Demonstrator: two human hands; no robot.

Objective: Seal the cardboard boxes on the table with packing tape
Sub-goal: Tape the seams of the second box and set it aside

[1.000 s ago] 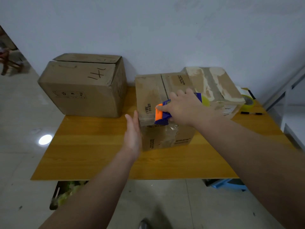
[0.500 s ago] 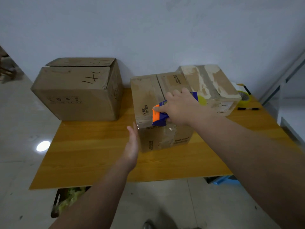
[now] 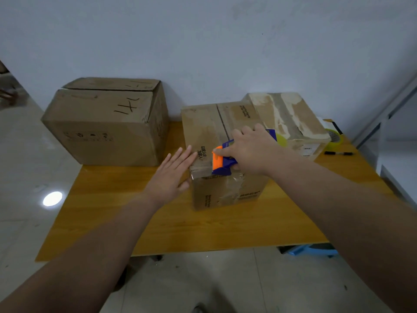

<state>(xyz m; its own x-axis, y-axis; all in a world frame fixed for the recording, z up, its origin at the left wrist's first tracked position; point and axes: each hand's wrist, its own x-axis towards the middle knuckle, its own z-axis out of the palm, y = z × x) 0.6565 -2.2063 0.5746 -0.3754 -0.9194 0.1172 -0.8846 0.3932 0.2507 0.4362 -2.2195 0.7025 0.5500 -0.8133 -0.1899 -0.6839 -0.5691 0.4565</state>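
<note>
The left hand (image 3: 168,177) has turned from an edge-on pose, palm facing the left side of the middle box (image 3: 203,129), to a flatter pose with its back in view. Its fingers (image 3: 180,158), held together one second ago, are now spread. The hand has shifted up and right in the frame, its fingertips reaching the box's top left edge.

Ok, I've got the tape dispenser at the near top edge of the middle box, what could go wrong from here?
One: the straight fingers of the left hand lie close to the orange front of the tape dispenser that the right hand grips, and might catch any cutter there. Two: the clear tape on the front face of the middle box looks wrinkled, so it may hold poorly. Three: an open hand steadies little; the box could slide.
</note>
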